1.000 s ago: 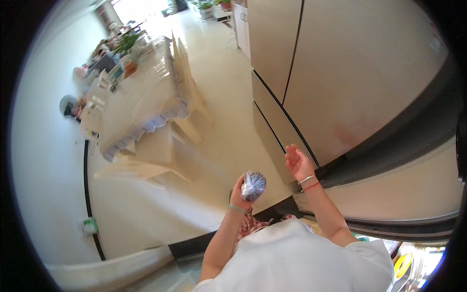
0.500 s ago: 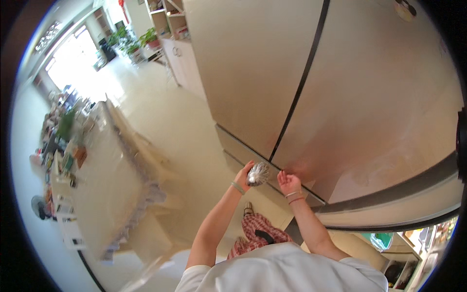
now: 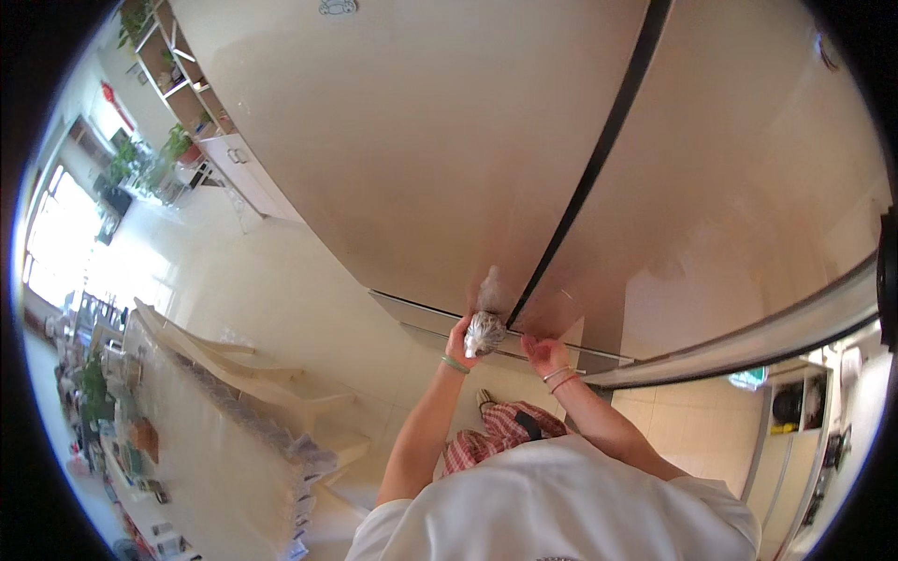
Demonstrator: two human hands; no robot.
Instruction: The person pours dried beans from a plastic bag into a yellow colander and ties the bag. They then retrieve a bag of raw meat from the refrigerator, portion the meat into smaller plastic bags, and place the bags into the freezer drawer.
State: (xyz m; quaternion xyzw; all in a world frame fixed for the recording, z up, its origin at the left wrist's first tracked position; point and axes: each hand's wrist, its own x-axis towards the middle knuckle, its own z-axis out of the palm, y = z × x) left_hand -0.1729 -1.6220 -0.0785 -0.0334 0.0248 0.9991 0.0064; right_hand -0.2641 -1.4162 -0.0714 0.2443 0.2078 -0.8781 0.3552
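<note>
In my left hand [image 3: 457, 342] is a knotted or bunched clear plastic bag [image 3: 484, 335] with something greyish inside that I cannot make out. The fingers are closed around it, in front of the refrigerator's lower part. My right hand [image 3: 545, 355] is at the bottom edge of the right refrigerator door [image 3: 711, 187], close to the dark seam. Its fingers curl in against that edge, their tips partly hidden. The left refrigerator door [image 3: 421, 140] stands beside it, and both doors look closed. A drawer front [image 3: 440, 320] lies below them.
To the left stands a table [image 3: 201, 430] with a lace-edged cloth and many small items along its far side. A shelf cabinet [image 3: 245, 173] and potted plants [image 3: 178, 142] are farther back. At the lower right is a kitchen cabinet [image 3: 774, 467] with open shelves.
My view has turned and come closer to the refrigerator. The bag now overlaps the lower edge of the left door. My right hand's fingers have curled in at the right door's edge.
</note>
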